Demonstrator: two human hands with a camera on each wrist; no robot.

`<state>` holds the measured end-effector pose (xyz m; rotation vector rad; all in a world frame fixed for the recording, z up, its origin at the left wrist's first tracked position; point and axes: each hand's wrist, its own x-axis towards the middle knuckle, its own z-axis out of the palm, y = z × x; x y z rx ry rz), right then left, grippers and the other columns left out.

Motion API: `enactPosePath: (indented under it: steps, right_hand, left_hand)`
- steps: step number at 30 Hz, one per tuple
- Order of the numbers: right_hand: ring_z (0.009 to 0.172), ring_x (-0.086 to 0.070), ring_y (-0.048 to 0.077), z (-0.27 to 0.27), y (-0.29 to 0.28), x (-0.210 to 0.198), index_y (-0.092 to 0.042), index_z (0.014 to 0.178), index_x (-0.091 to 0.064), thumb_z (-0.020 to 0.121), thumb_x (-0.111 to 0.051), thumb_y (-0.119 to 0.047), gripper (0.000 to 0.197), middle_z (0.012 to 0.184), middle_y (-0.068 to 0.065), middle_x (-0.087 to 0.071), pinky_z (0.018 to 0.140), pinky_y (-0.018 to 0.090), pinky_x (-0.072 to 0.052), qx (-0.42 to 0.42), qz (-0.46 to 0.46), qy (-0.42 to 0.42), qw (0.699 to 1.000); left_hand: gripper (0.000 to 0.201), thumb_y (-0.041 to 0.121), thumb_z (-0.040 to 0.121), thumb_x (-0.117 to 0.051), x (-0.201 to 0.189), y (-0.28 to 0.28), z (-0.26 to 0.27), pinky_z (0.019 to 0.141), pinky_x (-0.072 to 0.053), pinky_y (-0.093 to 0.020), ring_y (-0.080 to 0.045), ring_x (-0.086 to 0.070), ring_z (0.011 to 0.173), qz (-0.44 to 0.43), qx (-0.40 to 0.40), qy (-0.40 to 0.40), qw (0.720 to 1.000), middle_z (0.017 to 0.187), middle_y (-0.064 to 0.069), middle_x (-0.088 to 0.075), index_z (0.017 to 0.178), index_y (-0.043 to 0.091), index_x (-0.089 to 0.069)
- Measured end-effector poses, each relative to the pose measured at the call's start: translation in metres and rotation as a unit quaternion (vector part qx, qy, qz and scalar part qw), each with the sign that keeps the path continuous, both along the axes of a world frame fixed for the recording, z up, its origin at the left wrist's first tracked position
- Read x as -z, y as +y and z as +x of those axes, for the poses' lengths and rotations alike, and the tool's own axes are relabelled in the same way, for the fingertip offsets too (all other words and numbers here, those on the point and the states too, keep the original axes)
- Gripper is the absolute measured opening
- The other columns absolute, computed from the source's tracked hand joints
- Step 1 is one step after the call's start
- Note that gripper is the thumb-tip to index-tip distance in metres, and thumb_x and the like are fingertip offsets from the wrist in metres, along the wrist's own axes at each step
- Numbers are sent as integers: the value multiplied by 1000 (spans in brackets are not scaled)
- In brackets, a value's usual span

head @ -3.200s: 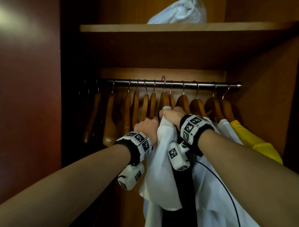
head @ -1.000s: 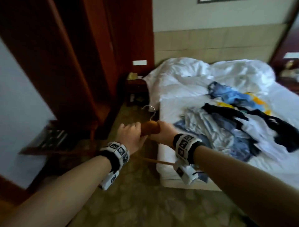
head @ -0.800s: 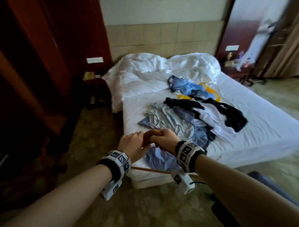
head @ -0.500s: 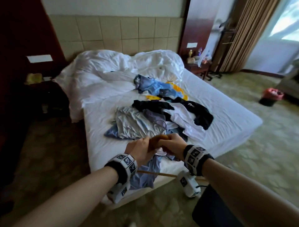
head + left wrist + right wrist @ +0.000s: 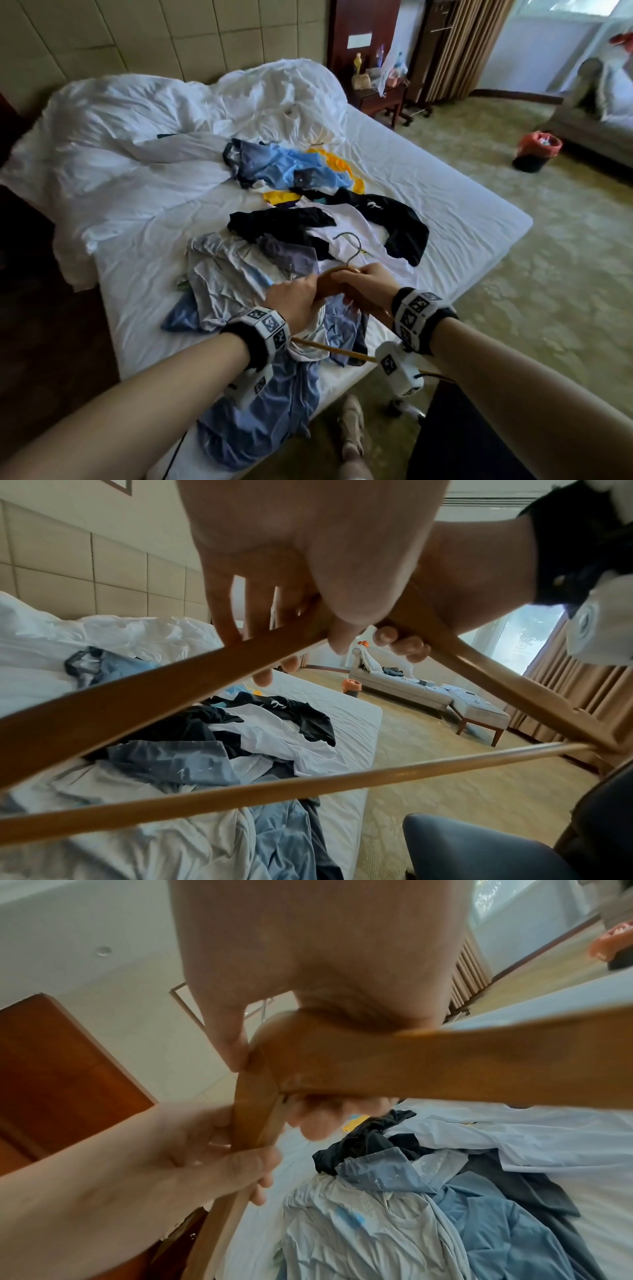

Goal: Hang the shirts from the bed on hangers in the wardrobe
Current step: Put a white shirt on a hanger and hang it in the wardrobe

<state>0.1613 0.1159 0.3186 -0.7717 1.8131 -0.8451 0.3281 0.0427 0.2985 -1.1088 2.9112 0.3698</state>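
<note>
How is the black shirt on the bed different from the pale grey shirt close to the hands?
The black shirt is dark and bears a small white logo; the pale grey shirt is light, with no logo showing. The black shirt lies farther up the white bed, stretched in a curve over a white garment; the pale grey shirt is bunched nearer the bed's foot, beside the left hand. Both are crumpled, not yet hung.

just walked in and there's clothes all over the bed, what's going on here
A person stands at the foot of the bed, holding an empty wooden hanger above a heap of shirts. The left hand and the right hand both grip the hanger near its metal hook. No shirt is on it yet; the clothes lie crumpled on the white sheet.
</note>
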Motion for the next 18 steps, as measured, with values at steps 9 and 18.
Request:
enactPosePath:
  steps: [9,18]
  right_hand:
    - [46,-57,25,-123,-121,47,-1,97,-65,96,-55,-50,51,61,15,-62,46,26,-48,-2,78,-130,988]
    - [46,-46,18,-177,-196,120,-10,74,-64,85,-66,-56,47,60,12,-51,46,23,-38,72,34,-91,993]
  left_hand:
    - [46,38,92,-51,52,-110,-137,98,-39,-38,-22,-55,118,14,1,-19,1000,126,2,-57,136,24,-44]
    - [25,23,74,-60,127,-197,-170,83,-47,-46,-33,-50,101,-7,-181,28,983,103,-10,-55,96,14,-52]
